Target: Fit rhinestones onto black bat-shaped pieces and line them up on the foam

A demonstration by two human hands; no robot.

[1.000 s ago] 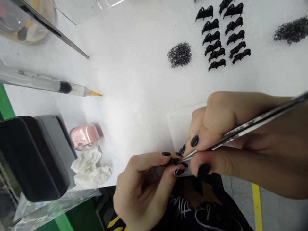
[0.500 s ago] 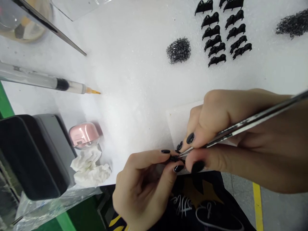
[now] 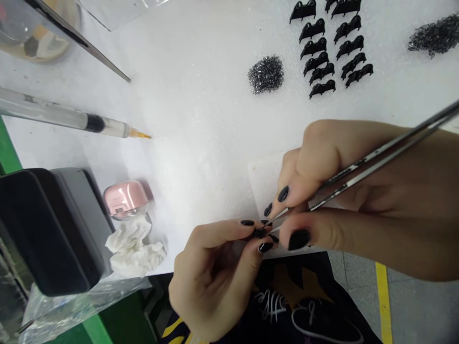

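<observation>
My left hand (image 3: pixel 211 272) pinches a small black plastic part (image 3: pixel 258 233) between thumb and forefinger at the near edge of the white foam mat (image 3: pixel 201 95). My right hand (image 3: pixel 358 200) grips metal tweezers (image 3: pixel 362 167), whose tips touch that small part. Both hands are closed. Two rows of like black parts (image 3: pixel 332 50) lie at the far right of the mat. A heap of tiny dark metal springs (image 3: pixel 266 74) sits left of those rows, and another heap (image 3: pixel 433 34) lies at the right edge.
A syringe with an orange tip (image 3: pixel 75 122) lies at the left. A second pair of tweezers (image 3: pixel 82 43) leans out of a glass dish (image 3: pixel 36 33). A pink-capped jar (image 3: pixel 125 198), crumpled tissue (image 3: pixel 134 248) and a black case (image 3: pixel 46 229) stand at the near left.
The tweezers have tilted up at their far end and my right hand has risen slightly. The left hand keeps its pinch on the small part.
</observation>
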